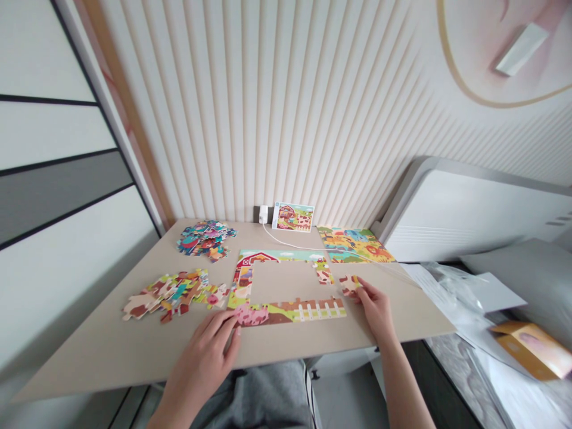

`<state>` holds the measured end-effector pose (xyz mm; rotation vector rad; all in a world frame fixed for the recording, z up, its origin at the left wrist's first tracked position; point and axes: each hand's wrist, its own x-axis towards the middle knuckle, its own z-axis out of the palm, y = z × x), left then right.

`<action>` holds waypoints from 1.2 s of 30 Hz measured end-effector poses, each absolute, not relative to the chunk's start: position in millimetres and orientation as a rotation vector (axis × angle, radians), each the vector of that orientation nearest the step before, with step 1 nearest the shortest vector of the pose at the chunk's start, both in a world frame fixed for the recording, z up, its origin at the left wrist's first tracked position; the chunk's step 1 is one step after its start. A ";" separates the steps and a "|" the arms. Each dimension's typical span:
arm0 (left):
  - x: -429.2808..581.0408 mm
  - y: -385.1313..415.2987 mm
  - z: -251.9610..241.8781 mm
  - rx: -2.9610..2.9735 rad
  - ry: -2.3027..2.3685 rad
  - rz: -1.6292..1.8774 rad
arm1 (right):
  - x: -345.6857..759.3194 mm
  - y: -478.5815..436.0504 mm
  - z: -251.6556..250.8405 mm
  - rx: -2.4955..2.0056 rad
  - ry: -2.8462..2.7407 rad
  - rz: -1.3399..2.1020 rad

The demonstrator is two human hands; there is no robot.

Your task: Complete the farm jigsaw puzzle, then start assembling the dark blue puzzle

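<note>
A partly joined jigsaw puzzle point(286, 314) lies on the table as a frame of farm pictures, with a gap in its right side. My right hand point(373, 304) pinches a brown-and-white puzzle piece point(348, 285) just right of that gap, apart from the frame. My left hand point(212, 342) rests at the frame's lower left corner, fingers stretched out and fingertips touching the pink pig part. To the left lies a loose pile of farm puzzle pieces point(179, 292), and a piece with a pink animal point(218, 295) sits close to the frame.
Blue and purple puzzle pieces point(205, 238) are heaped at the back left. A picture card point(293, 217) leans on the wall beside a white charger point(263, 214), whose cable crosses the table. An assembled animal puzzle point(357, 244) lies back right. A yellow box point(534, 348) is on the bed.
</note>
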<state>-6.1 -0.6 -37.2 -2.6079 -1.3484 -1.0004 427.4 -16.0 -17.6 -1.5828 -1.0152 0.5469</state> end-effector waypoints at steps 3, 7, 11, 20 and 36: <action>-5.8 -0.7 -36.5 -2.610 -1.355 -1.000 | 423.8 -13.9 -14.7 -1.589 -1.045 0.597; -5.7 -0.6 -36.2 -2.610 -1.359 -1.002 | 408.7 -7.6 -10.4 -1.561 -1.156 0.677; -5.3 -1.1 -35.7 -2.610 -1.360 -1.006 | 397.7 -1.3 -17.3 -1.640 -1.247 0.673; -5.1 -0.6 -34.1 -2.596 -1.337 -1.030 | 398.6 -2.4 -18.6 -1.725 -1.385 0.369; -5.3 -1.1 -35.2 -2.599 -1.349 -0.992 | 390.2 -10.6 -15.8 -1.784 -1.825 0.016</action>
